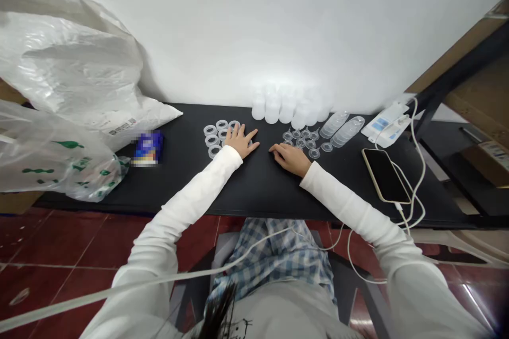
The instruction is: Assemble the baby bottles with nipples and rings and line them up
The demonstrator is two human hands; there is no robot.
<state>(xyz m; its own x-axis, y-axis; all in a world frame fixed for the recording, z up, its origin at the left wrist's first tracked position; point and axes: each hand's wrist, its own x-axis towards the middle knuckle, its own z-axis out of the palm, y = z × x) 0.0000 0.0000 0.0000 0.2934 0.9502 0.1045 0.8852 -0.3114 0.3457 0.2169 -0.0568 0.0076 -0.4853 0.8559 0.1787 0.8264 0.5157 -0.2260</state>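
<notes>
My left hand (238, 143) lies with fingers spread on the right side of a group of translucent white rings (212, 141), covering some of them. Nothing is gripped in it. My right hand (292, 158) rests on the black table, its fingers loosely bent and pointing left, with no object visible in them. Just beyond it sit several clear silicone bottle nipples (314, 153), partly hidden by the hand. Behind these, frosted white bottles (272, 108) stand in a cluster against the wall. Two stacks of clear dome caps (347, 131) lie to their right.
White plastic bags (71, 63) bulge over the table's left end, beside a small blue packet (148, 148). At right lie a phone (385, 176) on a white cable and a white-and-blue pack (385, 124). A cable (254, 246) crosses my lap below the table (254, 196).
</notes>
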